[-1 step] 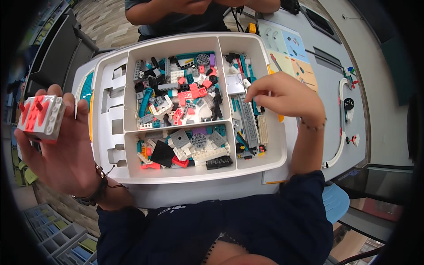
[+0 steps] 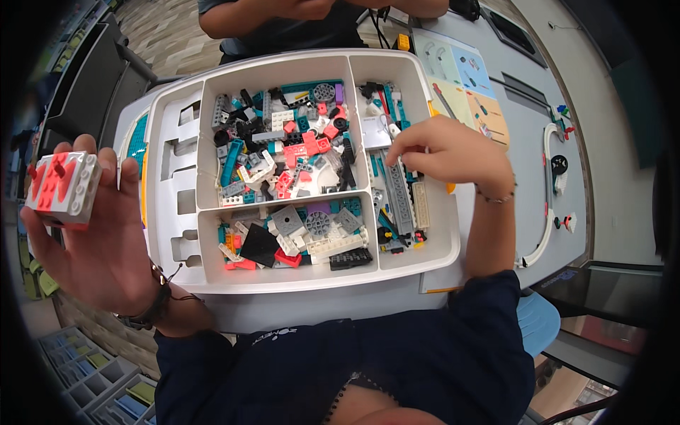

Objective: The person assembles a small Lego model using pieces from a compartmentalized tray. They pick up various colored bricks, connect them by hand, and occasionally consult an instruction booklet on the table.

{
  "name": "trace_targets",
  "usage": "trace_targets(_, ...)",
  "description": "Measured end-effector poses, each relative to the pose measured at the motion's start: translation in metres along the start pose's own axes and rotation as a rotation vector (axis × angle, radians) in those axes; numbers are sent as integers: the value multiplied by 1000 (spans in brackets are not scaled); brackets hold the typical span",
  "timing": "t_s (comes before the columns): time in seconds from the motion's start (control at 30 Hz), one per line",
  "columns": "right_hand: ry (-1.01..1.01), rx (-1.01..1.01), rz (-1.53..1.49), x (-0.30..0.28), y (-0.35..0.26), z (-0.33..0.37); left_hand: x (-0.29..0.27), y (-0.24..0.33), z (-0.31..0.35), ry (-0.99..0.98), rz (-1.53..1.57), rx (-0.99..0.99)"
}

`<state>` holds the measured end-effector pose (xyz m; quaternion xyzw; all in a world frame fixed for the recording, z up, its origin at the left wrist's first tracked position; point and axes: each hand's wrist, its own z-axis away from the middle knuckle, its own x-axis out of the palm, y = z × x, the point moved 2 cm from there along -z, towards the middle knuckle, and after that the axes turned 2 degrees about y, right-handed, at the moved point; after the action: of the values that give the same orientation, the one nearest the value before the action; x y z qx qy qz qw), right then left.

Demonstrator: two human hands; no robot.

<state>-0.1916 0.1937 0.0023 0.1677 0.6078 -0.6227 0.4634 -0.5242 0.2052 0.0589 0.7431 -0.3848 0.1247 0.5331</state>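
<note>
My left hand (image 2: 106,234) is raised at the left of the tray, fingers and thumb around a white and coral toy-brick block (image 2: 65,185) with studded sides and two coral pegs. A large white sorting tray (image 2: 283,287) lies in front of me, filled with loose building bricks. Over its right compartment hangs my right hand (image 2: 446,152), fingers bent down and drawn together; whatever is between the fingertips, if anything, is hidden. Just under it are a long grey studded beam (image 2: 401,202) and a tan beam (image 2: 421,205). A white connector piece (image 2: 394,131) lies beside the fingertips.
Across the table a person (image 2: 283,32) has both hands together. A colourful instruction sheet (image 2: 489,117) lies right of the tray. Farther right are a curved white track piece (image 2: 545,234) and small brick models (image 2: 567,223). A blue chair (image 2: 538,326) stands near my right elbow.
My right hand has shifted very slightly left above the tray. The view has moved a little. My left hand keeps its hold on the block.
</note>
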Motion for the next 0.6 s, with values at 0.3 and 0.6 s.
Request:
trace_targets(0.3,260,99,368,27,12,-20,-6,4,-2,36,-56,-5)
trace_targets(0.6,116,-59,324,32,-3,-5,-5,2,-6,-44,3,-78)
